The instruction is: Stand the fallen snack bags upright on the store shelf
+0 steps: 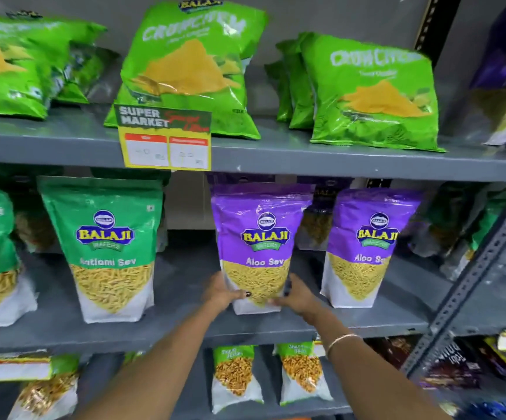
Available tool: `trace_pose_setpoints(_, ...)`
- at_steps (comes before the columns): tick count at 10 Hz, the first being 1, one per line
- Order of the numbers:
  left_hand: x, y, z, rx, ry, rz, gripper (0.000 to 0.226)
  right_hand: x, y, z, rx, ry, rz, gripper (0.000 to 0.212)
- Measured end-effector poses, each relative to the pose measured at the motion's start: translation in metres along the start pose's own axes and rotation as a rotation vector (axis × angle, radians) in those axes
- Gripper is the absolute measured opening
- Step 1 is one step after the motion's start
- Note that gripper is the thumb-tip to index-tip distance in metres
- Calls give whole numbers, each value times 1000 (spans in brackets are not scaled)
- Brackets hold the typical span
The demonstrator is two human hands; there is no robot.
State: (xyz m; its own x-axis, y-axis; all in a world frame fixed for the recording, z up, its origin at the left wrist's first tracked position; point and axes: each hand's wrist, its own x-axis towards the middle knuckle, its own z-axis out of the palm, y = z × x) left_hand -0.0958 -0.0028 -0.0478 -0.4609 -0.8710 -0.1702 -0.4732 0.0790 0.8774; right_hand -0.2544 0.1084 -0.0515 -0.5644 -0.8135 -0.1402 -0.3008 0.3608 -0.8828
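Observation:
A purple Aloo Sev bag [259, 237] stands upright on the middle grey shelf [185, 334]. My left hand [223, 294] grips its lower left edge and my right hand [295, 295] grips its lower right edge, thumbs on the front. A second purple Aloo Sev bag [367, 247] stands upright just to the right. A green Ratlami Sev bag [109, 247] stands upright to the left, with a gap between it and the held bag. More bags stand behind these, partly hidden.
The upper shelf [306, 159] carries green Crunchex bags [191, 65], some leaning back, and a yellow price tag [165, 140]. Small sev packs [236, 377] stand on the lower shelf. A slotted metal upright [482, 268] borders the right side.

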Motion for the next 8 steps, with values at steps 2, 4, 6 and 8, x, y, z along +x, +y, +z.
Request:
trace_pose_setpoints(2, -13, 1, -10, 21, 97, 26, 49, -5, -6, 18, 61, 9, -38, 70)
trace_pose_setpoints(4, -11, -6, -18, 37, 104, 30, 49, -4, -7, 29, 54, 29, -11, 73)
trace_pose_setpoints(6, -8, -10, -17, -36, 93, 22, 48, -7, -10, 30, 55, 71, 23, 69)
trace_pose_setpoints(8, -21, -1, -22, -13, 83, 39, 49, -27, -32, 31, -16, 129, -34, 104)
